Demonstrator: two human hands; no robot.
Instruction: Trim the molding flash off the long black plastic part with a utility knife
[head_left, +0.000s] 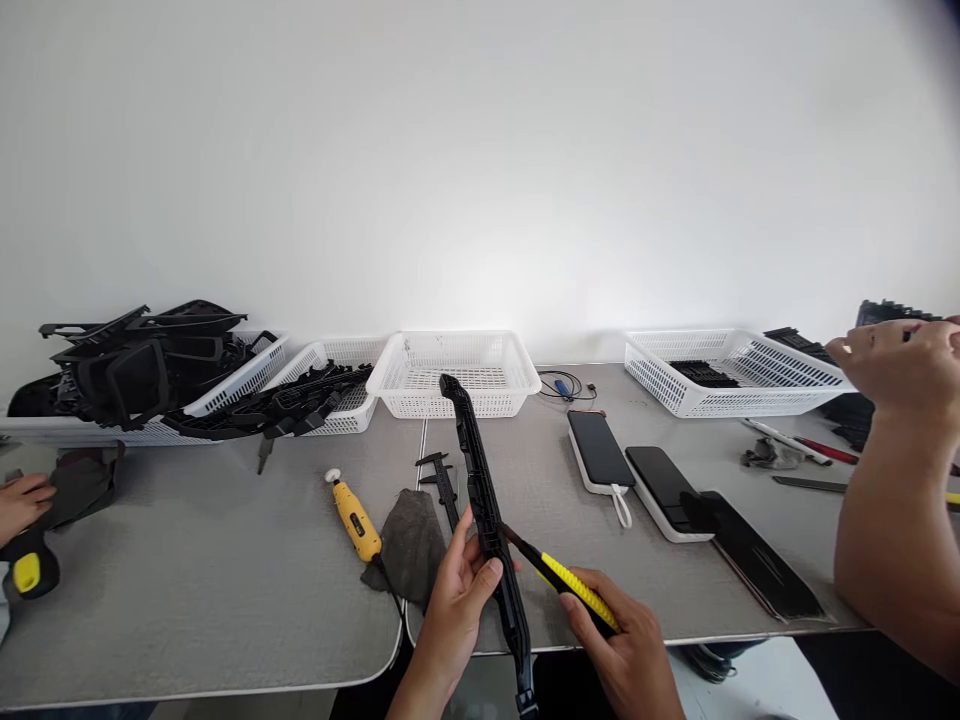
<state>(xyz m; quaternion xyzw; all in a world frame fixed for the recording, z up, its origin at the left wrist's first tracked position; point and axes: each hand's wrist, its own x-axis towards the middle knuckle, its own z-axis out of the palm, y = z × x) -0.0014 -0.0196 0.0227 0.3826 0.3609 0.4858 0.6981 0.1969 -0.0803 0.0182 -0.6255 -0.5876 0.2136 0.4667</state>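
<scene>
Over grey table (187, 570), left hand (457, 590) grips black trim strip (487, 510); right hand (626, 650) fingers clasp yellow-handled tool (574, 588).

The person's left hand (459, 590) and right hand (626, 650) are both bare, with no gloves, rings or watch showing. The forearms, seen rising from below the near edge of the bench (187, 590), are uncovered too; no sleeve reaches into view.

Bright, even light; perhaps edge-warped
</scene>
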